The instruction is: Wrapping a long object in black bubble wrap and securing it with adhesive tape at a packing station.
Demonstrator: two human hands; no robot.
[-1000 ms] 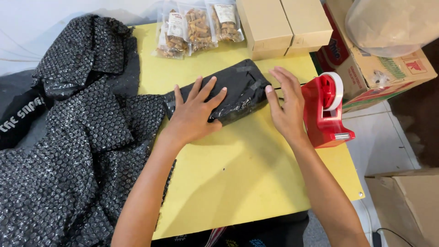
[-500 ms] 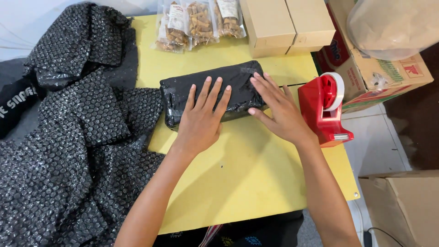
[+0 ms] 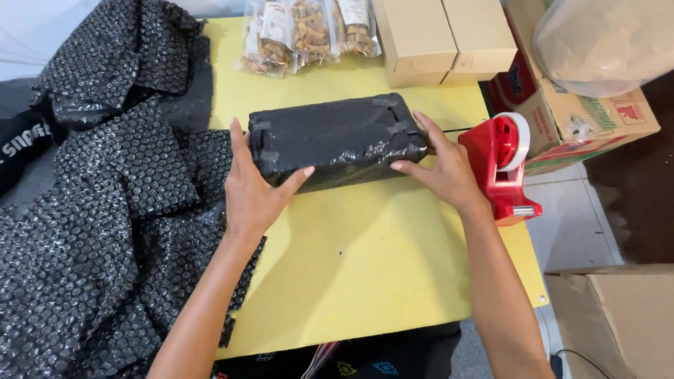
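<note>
Two hands now grip the black wrapped parcel (image 3: 335,140) by its ends, where half a second ago they lay flat on top of it. The left hand (image 3: 251,189) clasps the left end, thumb along the front; the right hand (image 3: 442,168) clasps the right end. The parcel sits tilted on the yellow table (image 3: 365,267), between the bubble wrap (image 3: 105,210) and the red tape dispenser (image 3: 500,165).

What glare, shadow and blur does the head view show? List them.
Head view: small glints speckle the black bubble wrap sheet and the black wrapped rectangular parcel; soft shadows lie under the left hand and right hand on the yellow tabletop; focus is sharp, with mild wide-angle bending at the edges.
</note>
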